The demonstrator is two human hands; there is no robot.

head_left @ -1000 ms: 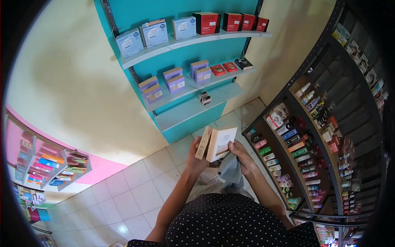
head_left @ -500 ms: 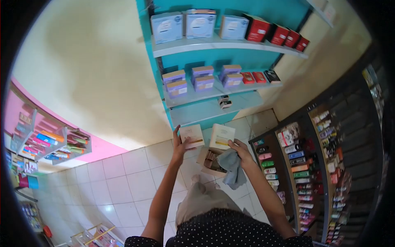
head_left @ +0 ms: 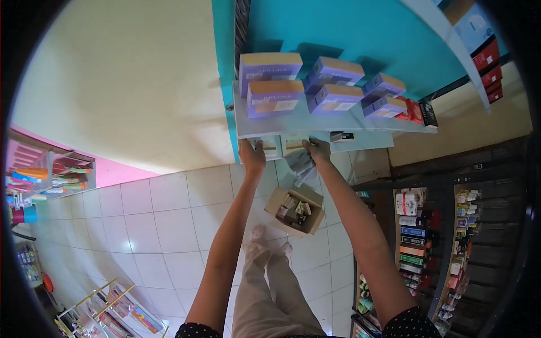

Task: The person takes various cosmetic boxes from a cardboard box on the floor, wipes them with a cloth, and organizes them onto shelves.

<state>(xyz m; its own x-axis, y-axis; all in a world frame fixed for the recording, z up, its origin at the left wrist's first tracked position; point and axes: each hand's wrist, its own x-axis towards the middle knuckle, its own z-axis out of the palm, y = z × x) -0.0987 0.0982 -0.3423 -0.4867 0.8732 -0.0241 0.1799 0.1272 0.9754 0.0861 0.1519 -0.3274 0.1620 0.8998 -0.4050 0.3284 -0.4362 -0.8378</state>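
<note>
Under the edge of the purple-box shelf, my left hand point(head_left: 253, 156) grips a white box point(head_left: 269, 147) by its left side, thumb on the front. A second white box point(head_left: 293, 142) stands close beside it, its right side in the fingers of my right hand point(head_left: 318, 151). From that same hand hangs a grey cloth point(head_left: 301, 167). Both boxes are at the lower shelf point(head_left: 366, 139), and the shelf above hides their upper parts. A small black-and-white box point(head_left: 341, 137) lies on the lower shelf, right of my right hand.
On the floor below my hands stands an open cardboard box point(head_left: 313, 224) holding several small boxes. Purple boxes point(head_left: 276, 100) line the upper shelf point(head_left: 338, 119). Dark racks of bottles and packets point(head_left: 414, 242) stand at the right, and a pink wall display point(head_left: 51, 174) at the left.
Both hands have moved forward with the two white boxes, from above the cardboard box to the lower shelf. The cloth travelled with my right hand. My view has come closer to the shelves.
</note>
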